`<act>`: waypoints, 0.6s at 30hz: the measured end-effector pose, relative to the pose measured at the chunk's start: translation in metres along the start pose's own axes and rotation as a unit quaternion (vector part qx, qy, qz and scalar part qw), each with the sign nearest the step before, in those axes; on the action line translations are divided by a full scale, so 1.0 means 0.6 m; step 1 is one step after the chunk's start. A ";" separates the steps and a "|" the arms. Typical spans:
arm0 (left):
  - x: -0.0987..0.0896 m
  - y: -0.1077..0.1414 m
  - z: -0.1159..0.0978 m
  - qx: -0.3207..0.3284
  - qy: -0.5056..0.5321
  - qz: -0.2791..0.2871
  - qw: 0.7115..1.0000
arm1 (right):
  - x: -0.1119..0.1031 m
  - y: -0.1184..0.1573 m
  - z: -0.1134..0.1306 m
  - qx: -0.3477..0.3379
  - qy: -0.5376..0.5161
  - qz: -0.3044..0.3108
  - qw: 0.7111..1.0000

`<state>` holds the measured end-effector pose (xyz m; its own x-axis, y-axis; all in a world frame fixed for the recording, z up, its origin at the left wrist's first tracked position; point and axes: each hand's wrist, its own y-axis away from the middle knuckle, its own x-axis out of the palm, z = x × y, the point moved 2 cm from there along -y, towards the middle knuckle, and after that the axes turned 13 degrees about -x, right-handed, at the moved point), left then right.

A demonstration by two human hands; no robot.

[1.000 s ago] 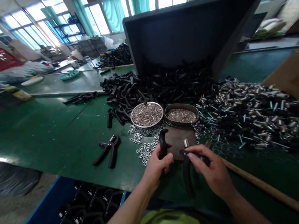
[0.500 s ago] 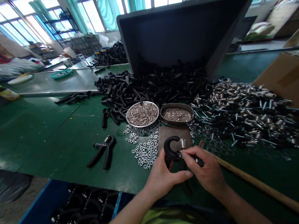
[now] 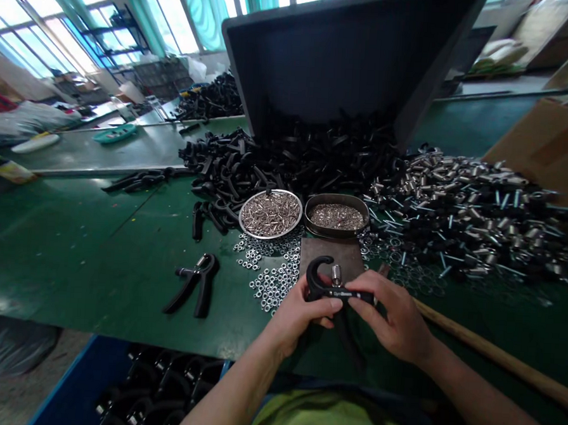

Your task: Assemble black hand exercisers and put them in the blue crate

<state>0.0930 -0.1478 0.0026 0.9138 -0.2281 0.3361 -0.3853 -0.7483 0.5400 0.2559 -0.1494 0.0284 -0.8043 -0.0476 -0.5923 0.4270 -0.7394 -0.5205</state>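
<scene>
Both hands hold one black hand grip strengthener (image 3: 319,278), with a hooked top, a silver coil spring and white lettering on a crosswise black part. My left hand (image 3: 302,312) is closed around its hooked end, thumb along the lettered part. My right hand (image 3: 388,313) pinches the right end of that part between thumb and fingers. One black handle hangs down below the hands, dim against the table. Just beyond lies a metal plate (image 3: 332,252), partly covered by the hands. Another hand grip strengthener (image 3: 197,284) rests on the table to the left.
Loose nuts (image 3: 275,288) lie before a round dish of small pins (image 3: 270,215) and an oval tin (image 3: 337,216). Black handles spill from a large grey bin (image 3: 334,63). Springs and screws (image 3: 474,216) are heaped right, near a wooden-handled hammer (image 3: 495,353). A blue crate (image 3: 72,385) stands below.
The strengthener has turned so its crosswise part lies level with the lettering showing. My left thumb has moved onto that part, and my right fingers have shifted to its right end.
</scene>
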 end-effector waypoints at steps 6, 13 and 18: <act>-0.015 0.014 -0.015 0.144 -0.230 -0.088 0.958 | 0.025 0.009 -0.031 0.231 -0.173 0.122 0.950; -0.009 0.011 0.016 0.184 -0.204 -0.116 0.955 | 0.051 -0.022 -0.012 0.214 -0.067 0.060 0.973; -0.014 0.013 0.036 0.181 -0.226 -0.137 0.947 | 0.053 -0.019 0.003 0.156 0.074 0.135 0.976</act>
<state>0.0853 -0.1655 -0.0126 0.9665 -0.1763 -0.1866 -0.1312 -0.9640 0.2313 0.2248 -0.1439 0.0168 -0.6020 -0.1891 -0.7758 0.4504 -0.8827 -0.1343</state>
